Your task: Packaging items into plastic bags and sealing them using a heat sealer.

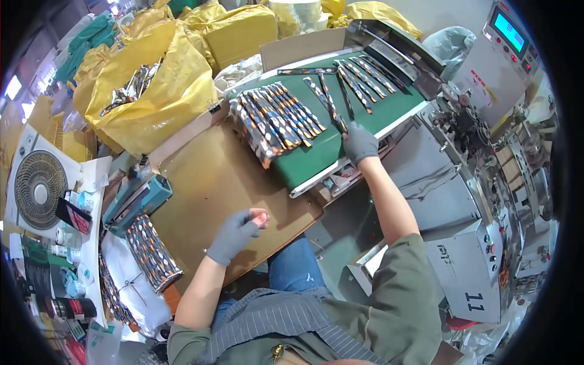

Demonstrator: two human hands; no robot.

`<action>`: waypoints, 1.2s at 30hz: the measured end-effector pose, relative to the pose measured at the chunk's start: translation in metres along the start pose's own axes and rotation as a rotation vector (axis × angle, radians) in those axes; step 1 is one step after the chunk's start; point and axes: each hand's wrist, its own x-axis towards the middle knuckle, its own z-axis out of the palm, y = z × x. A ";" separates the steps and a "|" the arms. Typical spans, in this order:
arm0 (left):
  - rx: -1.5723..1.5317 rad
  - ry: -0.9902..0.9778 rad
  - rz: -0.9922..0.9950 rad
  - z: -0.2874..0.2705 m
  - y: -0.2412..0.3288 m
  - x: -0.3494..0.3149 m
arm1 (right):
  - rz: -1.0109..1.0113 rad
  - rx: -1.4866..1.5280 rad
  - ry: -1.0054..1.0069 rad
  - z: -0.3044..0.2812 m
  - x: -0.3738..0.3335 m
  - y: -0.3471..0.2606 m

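Observation:
My right hand, in a grey glove, is over the near edge of a green conveyor belt. Its fingers close on the near end of a slim patterned packet, black with orange, white and blue diamonds. Similar slim packets lie spread across the belt to the right. On the left of the belt, several more lie side by side in a thick stack. Low over the tan tabletop is my left hand, gloved with bare fingertips. Its fingers are curled in toward the thumb, with nothing visible in them.
A yellow bag holding packets stands at the far left. A teal sealer-like device and a patterned bundle are left of the tabletop, by a fan. Machinery with a lit screen borders the right.

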 end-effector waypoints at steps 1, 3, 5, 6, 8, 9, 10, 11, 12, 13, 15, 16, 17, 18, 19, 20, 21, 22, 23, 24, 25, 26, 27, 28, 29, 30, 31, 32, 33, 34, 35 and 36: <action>-0.007 -0.017 0.002 0.000 -0.004 -0.006 | -0.040 0.016 -0.065 -0.004 -0.006 -0.005; -0.005 -0.002 0.029 -0.011 -0.005 -0.019 | -0.129 0.174 0.010 -0.024 -0.035 -0.032; -0.360 0.132 -0.054 -0.026 -0.008 -0.017 | -0.443 0.323 -0.026 -0.023 -0.070 -0.065; -0.368 0.135 -0.063 -0.032 -0.005 -0.017 | -0.643 0.388 -0.037 -0.034 -0.095 -0.082; -0.709 0.043 0.075 -0.042 0.012 -0.017 | -1.106 0.411 -0.053 -0.052 -0.131 -0.109; -0.712 0.043 0.072 -0.041 0.015 -0.019 | -1.194 0.286 0.020 -0.054 -0.145 -0.117; -0.619 -0.042 0.048 -0.039 0.017 -0.021 | -1.243 0.289 0.081 -0.053 -0.149 -0.124; -0.526 -0.124 0.022 -0.035 0.017 -0.024 | -1.292 0.294 0.142 -0.052 -0.153 -0.128; -0.451 -0.095 -0.084 -0.029 0.007 -0.027 | -1.294 0.302 0.140 -0.046 -0.153 -0.135; -0.224 -0.021 -0.174 -0.009 0.016 -0.034 | -1.389 0.356 0.170 -0.035 -0.150 -0.141; -0.507 -0.027 -0.299 -0.011 0.005 -0.042 | -1.494 0.416 0.200 -0.032 -0.138 -0.149; -0.507 -0.021 -0.293 -0.016 0.005 -0.043 | -1.461 0.454 0.130 -0.038 -0.125 -0.152; -0.678 0.038 -0.230 -0.025 0.005 -0.045 | -1.429 0.492 0.060 -0.041 -0.108 -0.154; -0.857 0.110 -0.161 -0.030 0.003 -0.054 | -1.208 0.412 0.205 -0.041 -0.079 -0.153; -0.880 0.151 -0.145 -0.033 -0.005 -0.067 | -0.713 0.651 0.076 -0.054 -0.060 -0.160; -0.860 0.200 -0.033 -0.034 -0.005 -0.069 | -0.450 0.611 0.183 -0.022 -0.008 -0.135; -0.849 0.285 0.090 -0.038 -0.009 -0.076 | -0.075 0.341 0.045 -0.030 0.018 -0.135; -0.809 0.232 0.073 -0.041 -0.013 -0.077 | -0.063 0.193 0.192 0.000 0.045 -0.103; -0.801 0.220 0.068 -0.040 -0.011 -0.077 | -0.035 0.082 -0.061 0.026 0.069 -0.072; -0.790 0.259 0.012 -0.039 -0.010 -0.079 | 0.030 0.010 -0.081 0.047 0.073 -0.060; -0.782 0.312 -0.038 -0.037 -0.009 -0.085 | 0.105 0.154 -0.197 0.043 0.078 -0.065; -0.747 0.326 0.001 -0.038 -0.005 -0.090 | 0.148 0.405 -0.254 0.042 0.073 -0.066; -0.759 0.347 0.010 -0.039 -0.008 -0.093 | 0.175 0.650 -0.317 0.033 0.062 -0.074; -0.738 0.400 0.023 -0.041 -0.013 -0.098 | 0.108 0.913 -0.394 0.011 0.041 -0.091; -0.715 0.441 0.030 -0.044 -0.017 -0.099 | 0.054 1.169 -0.468 -0.018 0.013 -0.101; -0.617 0.468 0.011 -0.049 -0.022 -0.099 | -0.023 1.245 -0.571 -0.035 -0.010 -0.102; -0.646 0.439 0.009 -0.051 -0.020 -0.094 | -0.098 1.319 -0.684 -0.050 -0.034 -0.103; -0.677 0.415 0.005 -0.051 -0.017 -0.086 | -0.114 1.285 -0.803 -0.074 -0.059 -0.109; -0.724 0.358 -0.006 -0.055 -0.020 -0.072 | -0.118 1.248 -0.914 -0.095 -0.083 -0.111; -0.774 0.302 -0.017 -0.056 -0.025 -0.060 | -0.154 1.180 -1.039 -0.101 -0.102 -0.109; -0.856 0.272 -0.031 -0.051 -0.021 -0.051 | -0.176 1.107 -1.157 -0.105 -0.121 -0.104; -0.936 0.236 -0.043 -0.047 -0.018 -0.042 | -0.198 1.115 -1.204 -0.104 -0.141 -0.100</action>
